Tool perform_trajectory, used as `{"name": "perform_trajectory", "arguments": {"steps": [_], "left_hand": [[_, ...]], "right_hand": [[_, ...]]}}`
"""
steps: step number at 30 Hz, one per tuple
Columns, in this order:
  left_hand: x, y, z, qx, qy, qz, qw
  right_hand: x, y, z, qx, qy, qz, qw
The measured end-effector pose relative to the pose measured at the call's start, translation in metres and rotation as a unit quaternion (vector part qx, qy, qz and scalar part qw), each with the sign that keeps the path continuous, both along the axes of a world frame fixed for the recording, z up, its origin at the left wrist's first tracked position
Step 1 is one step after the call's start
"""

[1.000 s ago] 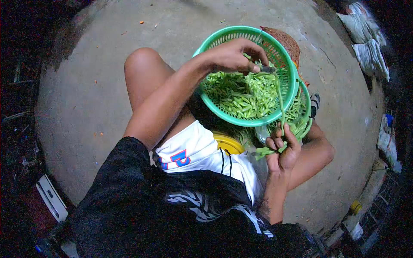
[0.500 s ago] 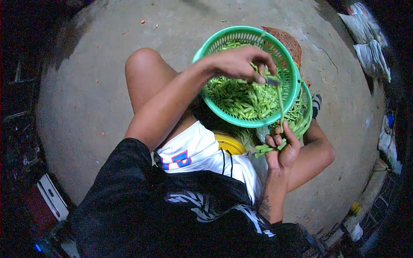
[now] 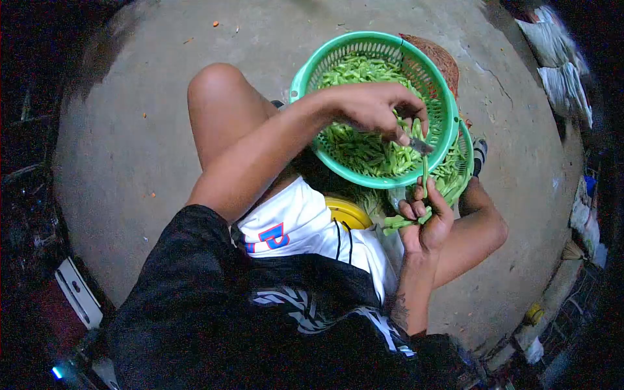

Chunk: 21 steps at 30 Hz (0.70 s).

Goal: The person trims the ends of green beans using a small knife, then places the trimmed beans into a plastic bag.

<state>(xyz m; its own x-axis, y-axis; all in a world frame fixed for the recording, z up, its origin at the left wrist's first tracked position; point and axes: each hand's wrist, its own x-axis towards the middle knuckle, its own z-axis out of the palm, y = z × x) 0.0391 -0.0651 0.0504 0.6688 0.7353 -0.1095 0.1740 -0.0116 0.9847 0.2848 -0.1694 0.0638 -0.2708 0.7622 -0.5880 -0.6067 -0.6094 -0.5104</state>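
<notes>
My left hand (image 3: 383,112) reaches across over a green plastic basket (image 3: 351,175). It is closed on a small knife (image 3: 421,147), whose dark blade shows past the thumb; the handle is hidden. Cut green bean pieces (image 3: 364,71) fill much of the basket. Just below the rim, my right hand (image 3: 429,221), palm up, is closed round a bunch of long green beans (image 3: 400,224). One bean (image 3: 425,175) stands up from its fingers towards the blade. A second green basket (image 3: 469,162) with more beans sits partly under the first, at its right.
Behind the baskets lies a reddish-brown mesh sack (image 3: 435,57). A yellow round object (image 3: 351,212) is by my lap, between my bent legs. White sacks (image 3: 564,91) lie along the right edge. Orange scraps (image 3: 216,24) dot the concrete floor (image 3: 149,169).
My left hand has moved slightly down and right with the knife, nearer my right hand. The long bean stretched between the hands now shows shorter above my right hand, which has barely moved.
</notes>
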Motion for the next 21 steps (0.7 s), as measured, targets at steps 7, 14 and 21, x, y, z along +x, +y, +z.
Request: {"name": "perform_trajectory", "arguments": {"steps": [7, 14, 21], "left_hand": [[-0.021, 0.014, -0.011, 0.025, -0.047, 0.020, 0.998], [-0.002, 0.009, -0.013, 0.064, -0.049, -0.054, 0.995], [-0.010, 0.007, -0.015, 0.056, -0.018, 0.026, 0.998]], "right_hand": [[0.007, -0.002, -0.005, 0.002, 0.017, 0.000, 1.000], [0.001, 0.000, -0.004, -0.005, 0.008, 0.003, 1.000], [-0.001, 0.002, -0.005, -0.007, 0.007, -0.005, 1.000]]}}
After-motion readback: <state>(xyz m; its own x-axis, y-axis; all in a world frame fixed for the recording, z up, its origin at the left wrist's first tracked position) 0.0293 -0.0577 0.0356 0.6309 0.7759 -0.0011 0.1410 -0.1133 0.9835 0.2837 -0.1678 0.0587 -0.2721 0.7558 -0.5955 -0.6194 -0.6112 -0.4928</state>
